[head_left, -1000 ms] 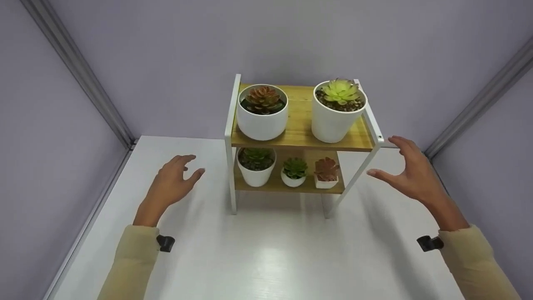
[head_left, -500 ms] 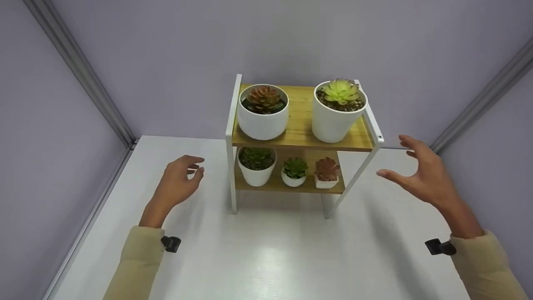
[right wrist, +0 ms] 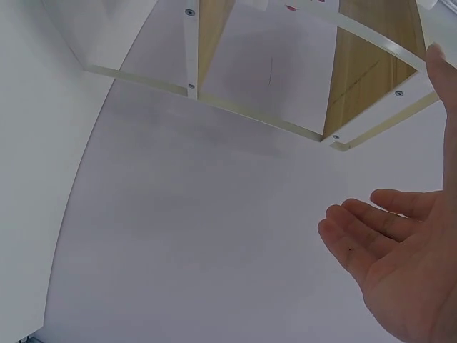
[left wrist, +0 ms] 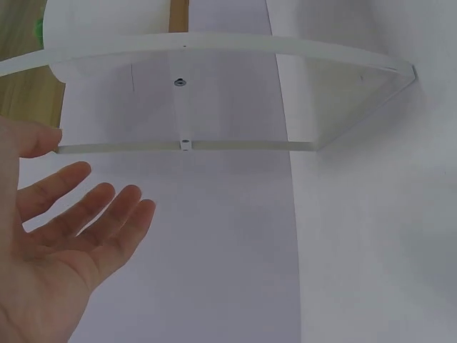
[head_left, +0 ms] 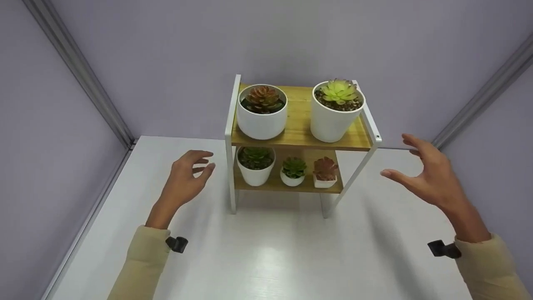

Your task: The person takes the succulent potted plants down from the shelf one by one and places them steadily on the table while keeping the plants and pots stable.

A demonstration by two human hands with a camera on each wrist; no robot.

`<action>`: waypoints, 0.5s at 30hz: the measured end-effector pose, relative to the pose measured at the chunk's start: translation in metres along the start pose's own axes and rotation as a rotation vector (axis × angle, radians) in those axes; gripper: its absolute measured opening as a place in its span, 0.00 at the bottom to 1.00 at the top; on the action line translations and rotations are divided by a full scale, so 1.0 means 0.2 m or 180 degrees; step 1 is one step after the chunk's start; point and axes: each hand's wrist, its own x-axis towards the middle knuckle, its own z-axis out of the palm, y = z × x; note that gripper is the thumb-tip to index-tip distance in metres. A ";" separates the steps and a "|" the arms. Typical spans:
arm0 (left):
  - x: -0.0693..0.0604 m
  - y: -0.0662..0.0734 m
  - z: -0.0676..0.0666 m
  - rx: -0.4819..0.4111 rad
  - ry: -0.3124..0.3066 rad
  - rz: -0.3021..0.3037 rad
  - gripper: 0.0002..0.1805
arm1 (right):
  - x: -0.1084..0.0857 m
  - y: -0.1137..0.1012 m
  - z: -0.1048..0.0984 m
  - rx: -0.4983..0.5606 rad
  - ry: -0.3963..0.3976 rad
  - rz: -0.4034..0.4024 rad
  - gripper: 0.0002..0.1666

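Observation:
Between my two hands stands a two-tier plant shelf (head_left: 300,146) with wooden boards and a white frame. Its top board carries a reddish succulent in a round white pot (head_left: 262,125) and a light green succulent in a taller white pot (head_left: 331,123). On the lower board are a green succulent in a white pot (head_left: 255,175), a small green succulent (head_left: 294,167) and a reddish one in a square pot (head_left: 325,168). My left hand (head_left: 187,177) hovers left of the frame, fingers relaxed, holding nothing. To the right, my right hand (head_left: 435,179) spreads thumb from fingers, apart from the shelf.
A white tabletop (head_left: 266,258) lies under the shelf. Pale grey panels stand behind it and on both sides, with metal corner posts (head_left: 83,75) at left and right. In the right wrist view the shelf's side frame (right wrist: 250,118) is near the hand.
My left hand has moved right, closer to the shelf's left side. My right hand has drawn a little to the right, away from the frame. The shelf and pots stay in place.

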 end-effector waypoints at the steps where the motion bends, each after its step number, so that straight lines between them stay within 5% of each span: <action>1: 0.00 0.00 0.00 -0.0040 -0.0001 0.0000 0.19 | 0.00 0.00 0.00 0.0009 0.0029 -0.0025 0.56; 15: -0.01 0.06 0.06 -0.0402 -0.0085 -0.0007 0.20 | 0.02 -0.08 -0.05 0.0074 0.0190 0.0041 0.54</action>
